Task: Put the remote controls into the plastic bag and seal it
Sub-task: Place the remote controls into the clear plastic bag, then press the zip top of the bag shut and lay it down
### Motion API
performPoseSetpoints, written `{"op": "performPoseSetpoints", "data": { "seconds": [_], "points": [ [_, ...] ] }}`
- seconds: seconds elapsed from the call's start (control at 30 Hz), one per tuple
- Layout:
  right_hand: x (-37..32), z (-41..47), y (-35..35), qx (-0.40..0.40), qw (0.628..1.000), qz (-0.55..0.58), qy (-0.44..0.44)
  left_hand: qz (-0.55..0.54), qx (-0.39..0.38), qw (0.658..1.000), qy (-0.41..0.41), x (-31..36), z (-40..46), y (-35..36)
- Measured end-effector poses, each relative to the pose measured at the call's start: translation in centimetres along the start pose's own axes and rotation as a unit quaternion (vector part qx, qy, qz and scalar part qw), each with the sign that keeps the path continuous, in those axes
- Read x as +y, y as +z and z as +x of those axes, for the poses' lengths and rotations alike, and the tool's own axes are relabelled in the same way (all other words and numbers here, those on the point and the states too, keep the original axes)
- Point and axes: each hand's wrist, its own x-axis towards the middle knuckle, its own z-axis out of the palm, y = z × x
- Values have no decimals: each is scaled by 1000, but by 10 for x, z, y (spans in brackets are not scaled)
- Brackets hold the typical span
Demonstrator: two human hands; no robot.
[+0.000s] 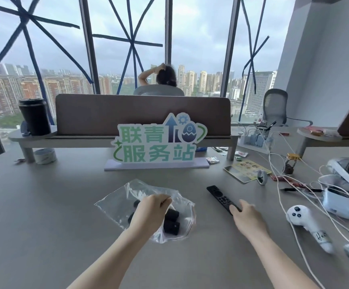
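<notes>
Currently: black remote (pixel 221 198) lies slantwise, near end under my right hand (pixel 247 215), fingers spread, unclosed; left hand (pixel 151 207) pinches bag (pixel 115 205) rim

I'm looking across a grey desk (pixel 44 205) toward tall windows (pixel 200 38).
Blue tape (pixel 132 38) is crossing the glass, daylight is coming in, and a mesh chair (pixel 274 107) is standing right.

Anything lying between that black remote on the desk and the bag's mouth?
Nothing visible. The right hand touches the black remote; bare desk lies between it and the plastic bag, held by the left hand.
</notes>
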Motion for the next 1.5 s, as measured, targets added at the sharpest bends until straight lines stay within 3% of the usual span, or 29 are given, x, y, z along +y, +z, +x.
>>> {"op": "performPoseSetpoints", "data": {
  "seconds": [0.2,0.3,0.4,0.53,0.63,0.73,0.83,0.97,1.13,1.23,1.3,1.4,1.5],
  "points": [
    [13,19,15,3,997,-78,-31,-4,-12,1000,-18,5,-6,5],
    [17,9,4,-76,995,55,-14,-4,-15,1000,-23,5,-7,5],
    [25,-12,-30,-155,952,260,47,-7,-11,1000,-23,7,-7,4],
    [17,-44,-70,-351,906,233,32,-10,-5,1000,-23,14,-5,2],
    [-12,-58,-46,-417,885,206,9,6,-10,1000,-21,19,-8,2],
    [-42,-65,-2,-383,878,286,11,1,-3,1000,-26,16,-11,1],
    [-56,-66,26,-252,902,351,23,-3,-9,999,-35,12,-15,-3],
    [-51,-57,36,-68,970,229,-36,-5,-45,997,-67,14,-25,-7],
    [-63,-34,51,-144,973,128,-125,122,-155,976,-90,9,-42,6],
    [-73,-20,58,-81,981,61,-163,166,-177,965,-99,9,-49,4],
    [-74,-17,54,-38,984,58,-163,179,-159,965,-106,5,-49,-3],
    [-77,-22,38,-36,982,88,-163,170,-96,972,-131,-3,-40,-28],
    [-98,-26,10,-77,969,184,-149,48,-6,986,-157,-4,-13,-63]
  ]
}}
